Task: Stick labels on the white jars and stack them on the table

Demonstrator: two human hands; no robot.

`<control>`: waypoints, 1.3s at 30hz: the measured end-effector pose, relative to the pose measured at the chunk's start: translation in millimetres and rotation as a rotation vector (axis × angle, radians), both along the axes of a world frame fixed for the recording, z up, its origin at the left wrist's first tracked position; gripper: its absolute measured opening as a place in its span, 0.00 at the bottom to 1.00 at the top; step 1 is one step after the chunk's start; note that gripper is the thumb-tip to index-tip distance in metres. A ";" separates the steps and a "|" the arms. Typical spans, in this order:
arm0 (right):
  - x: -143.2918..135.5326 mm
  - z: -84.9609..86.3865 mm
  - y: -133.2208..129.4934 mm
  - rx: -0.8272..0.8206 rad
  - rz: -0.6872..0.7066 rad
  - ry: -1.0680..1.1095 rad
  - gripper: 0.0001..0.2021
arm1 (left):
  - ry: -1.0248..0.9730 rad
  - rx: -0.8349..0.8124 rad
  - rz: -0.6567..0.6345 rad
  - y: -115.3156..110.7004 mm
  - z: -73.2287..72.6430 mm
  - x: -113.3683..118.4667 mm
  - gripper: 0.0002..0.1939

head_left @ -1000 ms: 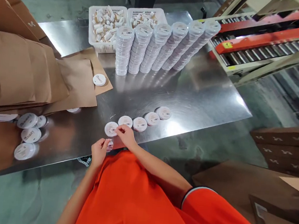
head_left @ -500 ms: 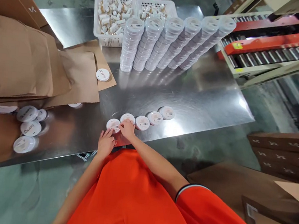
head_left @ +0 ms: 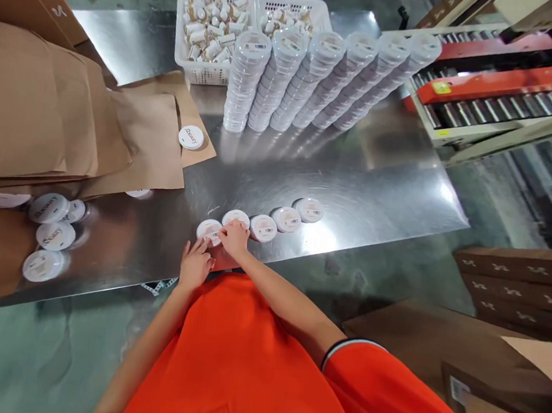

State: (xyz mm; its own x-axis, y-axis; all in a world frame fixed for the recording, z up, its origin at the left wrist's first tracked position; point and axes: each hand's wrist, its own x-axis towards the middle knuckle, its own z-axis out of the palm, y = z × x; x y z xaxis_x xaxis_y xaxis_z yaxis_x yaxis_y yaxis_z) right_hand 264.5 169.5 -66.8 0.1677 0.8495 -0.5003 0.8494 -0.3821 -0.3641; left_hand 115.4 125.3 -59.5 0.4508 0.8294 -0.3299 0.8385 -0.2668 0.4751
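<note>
Left forearm angles up from bottom left, wrist at the near table edge; left hand (head_left: 195,265) palm down, open, fingers spread and pointing forward, fingertips at the near edge of the leftmost round container (head_left: 208,228); right forearm reaches in from lower right, slanting forward and left; right hand (head_left: 234,238) closed, fingers bunched, fingertips down at the right side of that same container, by a small printed label (head_left: 214,233); cannot tell if anything is pinched between them; right hand also partly covers the second container (head_left: 236,216); leftmost container lies flat on the metal table (head_left: 370,197) near its front edge, first in a slanting row of five; three other row containers (head_left: 263,228) sit to the right; tall container stacks (head_left: 248,79) stand farther back, in front of white baskets (head_left: 209,76) filled with small white-capped bottles (head_left: 215,32); brown paper sheets (head_left: 151,128) lie at left, a white printed disc (head_left: 191,137) on top
</note>
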 end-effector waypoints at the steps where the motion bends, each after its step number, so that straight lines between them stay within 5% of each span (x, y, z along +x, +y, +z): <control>1: 0.0 -0.2 0.1 0.002 0.002 0.002 0.10 | 0.001 -0.001 -0.003 0.1 -0.1 -0.1 0.14; 15: 3.7 7.1 9.7 0.076 0.212 -0.149 0.15 | 0.003 -0.035 0.008 -1.6 -6.8 -0.8 0.13; 26: 13.9 -3.9 16.3 0.094 0.173 -0.097 0.10 | 0.005 -0.046 0.004 -1.3 -6.5 2.7 0.13; 33: 71.2 -12.1 1.0 0.318 0.004 0.306 0.09 | -0.053 -0.008 0.037 1.9 -6.6 3.2 0.13; 39: 149.0 -8.8 -34.6 0.383 -0.045 0.123 0.12 | -0.173 0.088 0.155 1.3 -17.8 2.9 0.14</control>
State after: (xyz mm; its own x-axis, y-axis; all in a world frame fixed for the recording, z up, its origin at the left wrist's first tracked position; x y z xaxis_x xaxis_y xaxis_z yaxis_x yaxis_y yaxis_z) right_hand 413.5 134.9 -75.6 0.1673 0.9715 -0.1680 0.7762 -0.2349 -0.5851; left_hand 118.3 126.6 -77.3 0.3590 0.9154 -0.1822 0.7811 -0.1878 0.5955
